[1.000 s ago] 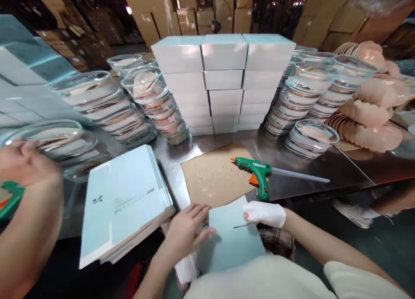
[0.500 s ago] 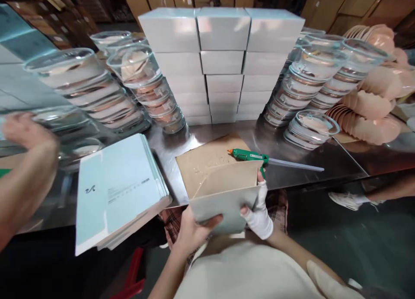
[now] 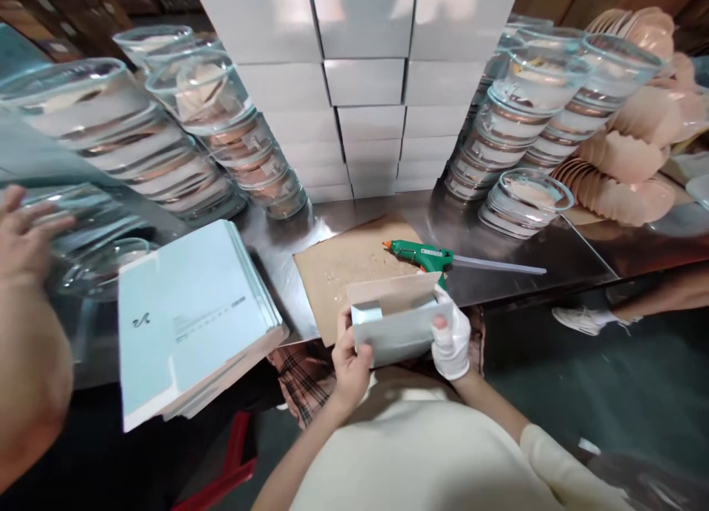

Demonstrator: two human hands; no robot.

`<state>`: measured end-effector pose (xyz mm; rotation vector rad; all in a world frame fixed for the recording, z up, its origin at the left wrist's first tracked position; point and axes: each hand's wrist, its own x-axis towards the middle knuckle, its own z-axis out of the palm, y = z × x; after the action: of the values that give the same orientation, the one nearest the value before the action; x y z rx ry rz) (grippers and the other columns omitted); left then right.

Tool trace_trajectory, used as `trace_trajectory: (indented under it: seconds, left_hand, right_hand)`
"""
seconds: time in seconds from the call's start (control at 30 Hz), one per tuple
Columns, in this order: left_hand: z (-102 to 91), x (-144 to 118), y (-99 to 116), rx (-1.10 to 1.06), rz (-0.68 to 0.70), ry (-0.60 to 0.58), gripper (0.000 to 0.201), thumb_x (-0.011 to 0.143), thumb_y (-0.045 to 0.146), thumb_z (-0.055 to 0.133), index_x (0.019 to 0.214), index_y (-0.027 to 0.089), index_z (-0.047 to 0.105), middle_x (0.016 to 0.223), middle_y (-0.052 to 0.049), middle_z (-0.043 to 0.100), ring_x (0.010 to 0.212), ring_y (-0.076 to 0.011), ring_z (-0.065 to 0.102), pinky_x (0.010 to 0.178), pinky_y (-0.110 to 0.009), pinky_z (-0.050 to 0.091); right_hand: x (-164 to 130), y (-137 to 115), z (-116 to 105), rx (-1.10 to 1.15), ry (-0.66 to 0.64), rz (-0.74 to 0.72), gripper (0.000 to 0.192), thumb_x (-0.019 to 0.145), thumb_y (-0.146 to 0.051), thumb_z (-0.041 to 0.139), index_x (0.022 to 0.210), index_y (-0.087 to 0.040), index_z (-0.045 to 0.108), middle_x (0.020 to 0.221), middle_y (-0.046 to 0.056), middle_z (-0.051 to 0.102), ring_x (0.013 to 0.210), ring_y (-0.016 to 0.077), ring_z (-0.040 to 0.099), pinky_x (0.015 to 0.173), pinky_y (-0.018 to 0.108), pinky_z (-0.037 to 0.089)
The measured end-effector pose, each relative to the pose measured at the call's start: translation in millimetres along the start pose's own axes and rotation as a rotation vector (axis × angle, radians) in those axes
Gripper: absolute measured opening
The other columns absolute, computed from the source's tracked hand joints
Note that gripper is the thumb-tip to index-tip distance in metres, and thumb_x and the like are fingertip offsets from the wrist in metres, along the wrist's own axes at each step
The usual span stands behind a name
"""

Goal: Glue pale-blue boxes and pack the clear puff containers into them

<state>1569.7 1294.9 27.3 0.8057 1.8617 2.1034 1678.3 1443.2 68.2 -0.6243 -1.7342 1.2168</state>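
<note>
- I had the pale-blue box blank half folded and held over my lap, just off the near edge of the steel table, its brown inner side facing up.
- My left hand, bare, was closed on the blank's left end, thumb pressing a small side flap inward.
- My right hand, in a white glove, gripped the right end, fingers wrapped over the corner.
- I judged the step in hand to be forming the flat blank into a box, with the walls raised and the end flaps not yet fixed.
- The green glue gun lay untouched on the brown cardboard sheet, just beyond the blank.
- The next move, as I judged it, called for freeing the right hand to take the gun while the left kept the flaps square.
- A stack of flat blanks lay to my left; finished boxes stood stacked further back between clear bowl stacks.
- Another person's hand rested on the bowls at far left.
</note>
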Motion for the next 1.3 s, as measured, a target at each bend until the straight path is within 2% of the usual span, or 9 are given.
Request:
trace_trajectory:
  seconds: [0.23,0.33,0.43,0.57,0.7,0.87,0.97,1.1,1.3]
  left_hand:
    - [-20.2,4,30,0.283,0.225,-0.303,0.038,0.084,0.048,0.085,0.113,0.025,0.076,0.121,-0.011,0.07,0.111,-0.0261,0.07,0.092,-0.035,0.058]
    - [-29.6,5,23,0.294,0.191,-0.188,0.028,0.086,0.047,0.083,0.104,0.025,0.079,0.114,-0.009,0.073,0.106,-0.0255,0.071,0.09,-0.034,0.056]
    - [-29.5,8,6,0.27,0.077,-0.063,0.035,0.085,0.055,0.082,0.101,0.024,0.079,0.109,-0.008,0.073,0.107,-0.0266,0.07,0.092,-0.036,0.055]
    - [-25.7,19,-9,0.203,-0.033,-0.012,0.045,0.082,0.065,0.079,0.101,0.024,0.077,0.106,-0.007,0.071,0.106,-0.0265,0.067,0.093,-0.036,0.053]
    - [-23.7,29,-5,0.16,-0.051,0.013,0.046,0.083,0.067,0.077,0.101,0.024,0.075,0.105,-0.006,0.069,0.101,-0.0249,0.067,0.089,-0.034,0.052]
    - [-13.8,37,14,0.248,0.024,0.006,0.031,0.088,0.051,0.079,0.107,0.027,0.077,0.107,-0.005,0.068,0.106,-0.0247,0.065,0.095,-0.036,0.049]
    - [-3.6,42,23,0.273,0.065,0.005,0.029,0.089,0.046,0.08,0.109,0.027,0.076,0.109,-0.005,0.069,0.107,-0.0253,0.065,0.096,-0.037,0.05]
    - [8.8,46,30,0.294,0.096,-0.002,0.026,0.09,0.042,0.079,0.11,0.026,0.076,0.107,-0.005,0.069,0.107,-0.025,0.066,0.094,-0.036,0.051]
    - [16.5,46,36,0.29,0.171,-0.015,0.022,0.091,0.04,0.079,0.108,0.026,0.075,0.107,-0.006,0.072,0.107,-0.0257,0.066,0.095,-0.038,0.051]
  right_hand:
    - [10,-9,-14,0.179,0.061,0.221,0.049,0.09,-0.044,0.07,0.132,-0.028,0.048,0.15,0.013,0.06,0.115,0.0225,0.072,0.096,0.037,0.06]
    - [41,3,-35,-0.204,-0.037,0.393,0.043,0.094,-0.057,0.057,0.12,-0.023,0.06,0.122,0.013,0.073,0.098,0.0245,0.074,0.089,0.039,0.059]
    - [79,18,-43,-0.658,-0.17,0.625,0.04,0.077,-0.054,0.077,0.096,-0.019,0.069,0.103,0.015,0.077,0.106,0.0335,0.072,0.099,0.045,0.053]
    - [100,34,-37,-0.623,-0.238,0.748,0.026,0.059,-0.028,0.082,0.078,-0.018,0.067,0.081,0.013,0.075,0.092,0.0339,0.074,0.085,0.039,0.054]
    - [91,30,-36,-0.436,-0.17,0.723,0.018,0.071,-0.037,0.063,0.077,-0.02,0.059,0.059,0.002,0.062,0.056,0.0196,0.06,0.056,0.03,0.048]
    - [81,-13,-38,-0.027,0.077,0.478,0.044,0.066,-0.044,0.081,0.094,-0.022,0.056,0.076,-0.001,0.07,0.061,0.0146,0.063,0.06,0.028,0.055]
    - [70,-37,-39,0.221,-0.082,0.46,0.039,0.07,-0.045,0.085,0.089,-0.019,0.064,0.064,-0.002,0.066,0.05,0.0125,0.056,0.051,0.026,0.05]
    - [38,-44,-42,0.035,-0.236,0.439,0.029,0.081,-0.041,0.079,0.099,-0.02,0.075,0.072,0.002,0.073,0.055,0.0165,0.061,0.054,0.03,0.056]
    - [11,-37,-28,-0.223,-0.328,0.07,0.016,0.083,-0.038,0.076,0.088,-0.024,0.069,0.079,0.003,0.074,0.066,0.0214,0.069,0.067,0.035,0.062]
